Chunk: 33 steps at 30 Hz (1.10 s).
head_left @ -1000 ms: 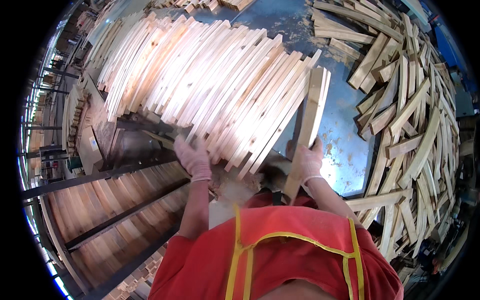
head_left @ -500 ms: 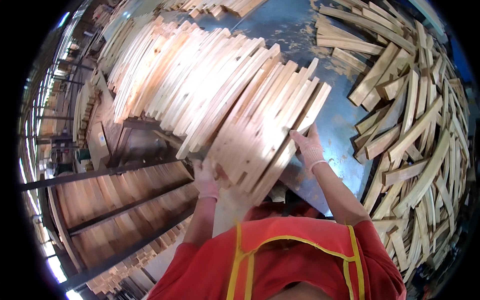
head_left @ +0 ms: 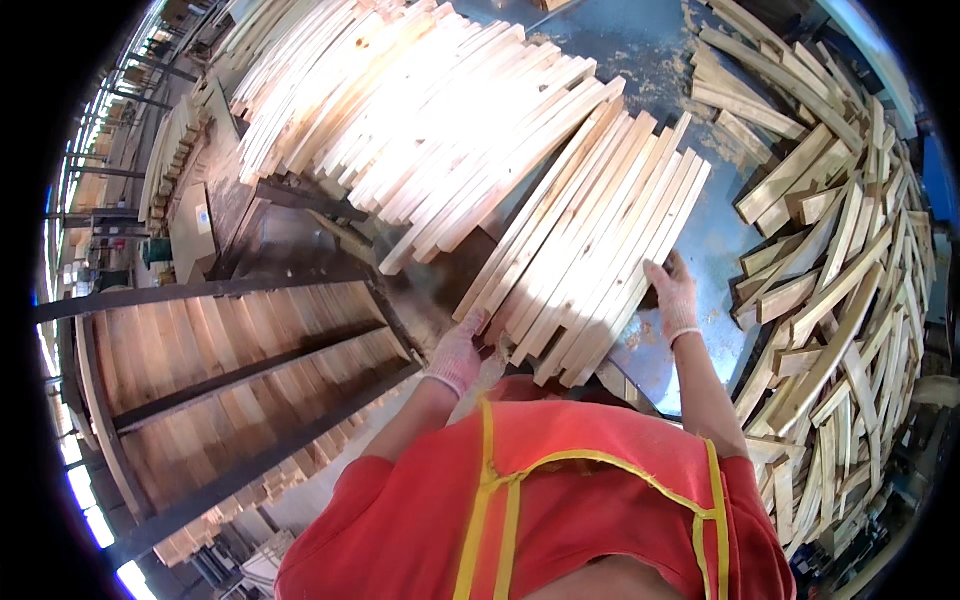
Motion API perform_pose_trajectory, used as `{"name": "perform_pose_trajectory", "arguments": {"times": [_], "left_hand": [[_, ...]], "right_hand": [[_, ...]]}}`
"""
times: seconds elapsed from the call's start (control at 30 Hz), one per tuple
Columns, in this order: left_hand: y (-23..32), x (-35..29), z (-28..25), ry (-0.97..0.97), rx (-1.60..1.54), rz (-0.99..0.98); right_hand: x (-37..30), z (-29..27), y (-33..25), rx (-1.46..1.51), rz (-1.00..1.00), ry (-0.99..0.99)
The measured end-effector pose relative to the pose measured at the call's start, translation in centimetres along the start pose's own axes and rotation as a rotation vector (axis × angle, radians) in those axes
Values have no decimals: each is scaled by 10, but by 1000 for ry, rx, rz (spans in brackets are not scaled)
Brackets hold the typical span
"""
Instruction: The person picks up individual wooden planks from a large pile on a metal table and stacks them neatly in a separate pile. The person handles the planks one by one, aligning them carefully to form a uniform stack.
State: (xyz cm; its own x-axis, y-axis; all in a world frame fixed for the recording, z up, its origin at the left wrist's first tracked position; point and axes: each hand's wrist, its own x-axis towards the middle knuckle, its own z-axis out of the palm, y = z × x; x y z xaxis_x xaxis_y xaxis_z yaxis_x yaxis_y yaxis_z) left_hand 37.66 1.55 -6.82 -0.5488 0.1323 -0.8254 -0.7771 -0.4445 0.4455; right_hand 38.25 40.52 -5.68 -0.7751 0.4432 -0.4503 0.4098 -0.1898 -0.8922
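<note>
A batch of pale wooden slats [head_left: 590,240] lies side by side in front of me, gripped between my two gloved hands. At its left edge, near the close end, my left hand [head_left: 460,352] closes against the outermost slat. On the opposite edge my right hand [head_left: 674,292] presses inward with bent fingers. The slats sit tightly together, though their near ends are uneven. To the left, a longer row of similar slats [head_left: 440,110] lies on the metal table [head_left: 655,355], parted from the batch by a dark gap. Glare washes out part of that row.
Loose, jumbled offcuts [head_left: 840,290] are heaped along the right side. At the lower left stands a dark-framed rack [head_left: 240,385] with wooden boards. Sawdust [head_left: 735,150] is scattered over the far tabletop. A green bin [head_left: 155,252] stands farther left.
My hands have shifted the batch rightward, widening its gap from the row on the left. The slit near its right edge has closed up. The head view has also shifted.
</note>
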Motion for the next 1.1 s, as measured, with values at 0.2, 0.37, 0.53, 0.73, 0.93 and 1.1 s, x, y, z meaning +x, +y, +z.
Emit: {"name": "perform_pose_trajectory", "arguments": {"times": [0.2, 0.37, 0.53, 0.73, 0.93, 1.1], "left_hand": [[71, -73, 6, -404, 465, 317], [161, -17, 42, -780, 215, -194], [154, 32, 165, -694, 918, 76], [189, -13, 171, -527, 1196, 176], [334, 67, 82, -43, 1713, 1177], [468, 99, 41, 739, 2173, 794]], "right_hand": [[-7, 29, 21, -404, 33, 218], [3, 29, 30, -369, -11, 259], [-1, 37, 20, -146, -49, 135], [7, 26, 28, -22, -8, 197], [6, 67, 2, 104, 134, 30], [-6, 115, -10, -48, 142, 87]]}}
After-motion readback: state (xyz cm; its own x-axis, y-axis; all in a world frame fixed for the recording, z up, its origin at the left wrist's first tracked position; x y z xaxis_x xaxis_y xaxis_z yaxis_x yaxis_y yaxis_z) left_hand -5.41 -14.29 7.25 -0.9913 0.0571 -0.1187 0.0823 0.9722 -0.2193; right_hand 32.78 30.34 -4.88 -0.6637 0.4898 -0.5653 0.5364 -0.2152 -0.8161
